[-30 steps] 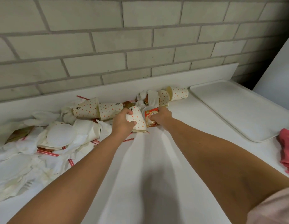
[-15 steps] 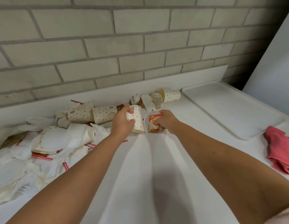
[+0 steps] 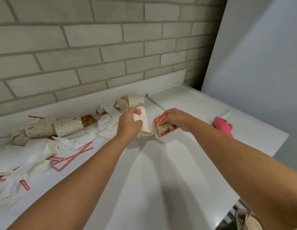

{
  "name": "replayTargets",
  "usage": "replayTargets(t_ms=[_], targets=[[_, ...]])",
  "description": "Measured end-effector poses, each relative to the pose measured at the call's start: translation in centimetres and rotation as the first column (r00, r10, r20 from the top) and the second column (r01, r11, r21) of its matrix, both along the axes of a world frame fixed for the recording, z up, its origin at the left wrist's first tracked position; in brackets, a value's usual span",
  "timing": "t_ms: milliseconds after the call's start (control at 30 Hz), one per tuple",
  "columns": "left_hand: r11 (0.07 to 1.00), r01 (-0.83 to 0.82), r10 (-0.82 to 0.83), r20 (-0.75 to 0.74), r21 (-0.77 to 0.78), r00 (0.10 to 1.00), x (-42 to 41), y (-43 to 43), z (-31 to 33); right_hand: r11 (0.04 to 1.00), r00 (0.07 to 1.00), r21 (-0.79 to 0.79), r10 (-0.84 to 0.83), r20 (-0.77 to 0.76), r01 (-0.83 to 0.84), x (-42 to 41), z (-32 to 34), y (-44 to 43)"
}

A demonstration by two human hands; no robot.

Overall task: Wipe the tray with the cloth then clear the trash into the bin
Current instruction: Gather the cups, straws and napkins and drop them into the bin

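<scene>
My left hand (image 3: 128, 124) grips a white paper cup with orange dots (image 3: 144, 122), lifted a little off the white counter. My right hand (image 3: 177, 119) holds a small orange carton (image 3: 161, 126) just right of that cup. The white tray (image 3: 190, 101) lies empty at the back right against the wall. A pink cloth (image 3: 222, 126) sits crumpled on the counter in front of the tray. More dotted cups (image 3: 68, 127) lie on their sides among crumpled napkins (image 3: 108, 120) at the left. No bin is in sight.
Red-and-white straws (image 3: 73, 155), paper lids and wrappers (image 3: 10, 159) litter the counter's left side. A brick wall runs behind the counter, and a pale panel (image 3: 260, 63) stands at the right. The counter's right edge drops off near my right forearm.
Both hands have pulled back from the pile with the cup and the carton, and have spread apart. The view has swung left, so tray and cloth sit nearer the middle.
</scene>
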State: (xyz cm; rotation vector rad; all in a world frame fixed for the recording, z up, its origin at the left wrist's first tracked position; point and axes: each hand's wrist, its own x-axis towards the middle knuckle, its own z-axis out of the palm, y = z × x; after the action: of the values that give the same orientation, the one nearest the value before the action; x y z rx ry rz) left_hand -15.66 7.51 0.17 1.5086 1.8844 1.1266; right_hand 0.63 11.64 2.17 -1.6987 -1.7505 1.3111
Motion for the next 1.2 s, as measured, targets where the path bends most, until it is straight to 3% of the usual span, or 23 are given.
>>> replayTargets(t_ms=[167, 333, 633, 967, 1067, 1200], targets=[[0.986, 0.163, -0.163, -0.004, -0.015, 0.987, 7.9, -1.2, 0.9, 0.995, 0.993, -0.013, -0.098, 0.064, 0.099, 8.0, 1.7, -2.7], [0.941, 0.335, -0.335, 0.011, -0.053, 0.942, 16.0, -3.3, 1.2, 0.991, 0.972, -0.074, -0.089, 0.218, 0.108, 15.9, 2.7, -5.6], [0.744, 0.644, -0.655, -0.008, -0.178, 0.755, 29.8, -9.4, -1.2, 0.969, 0.870, -0.172, -0.074, 0.487, 0.178, 28.4, 0.3, -12.2], [0.550, 0.658, -0.807, -0.121, -0.514, 0.579, 37.1, -15.7, -10.9, 0.900, 0.783, -0.298, -0.074, 0.618, 0.320, 35.0, -10.1, -20.1], [0.502, 0.631, -0.813, -0.073, -0.591, 0.577, 37.5, -16.7, -13.3, 0.902, 0.736, -0.290, -0.043, 0.675, 0.319, 35.8, -13.0, -21.4], [0.503, 0.605, -0.794, -0.053, -0.618, 0.605, 37.9, -17.2, -14.9, 0.906, 0.743, -0.266, -0.075, 0.665, 0.329, 37.0, -16.1, -22.4]])
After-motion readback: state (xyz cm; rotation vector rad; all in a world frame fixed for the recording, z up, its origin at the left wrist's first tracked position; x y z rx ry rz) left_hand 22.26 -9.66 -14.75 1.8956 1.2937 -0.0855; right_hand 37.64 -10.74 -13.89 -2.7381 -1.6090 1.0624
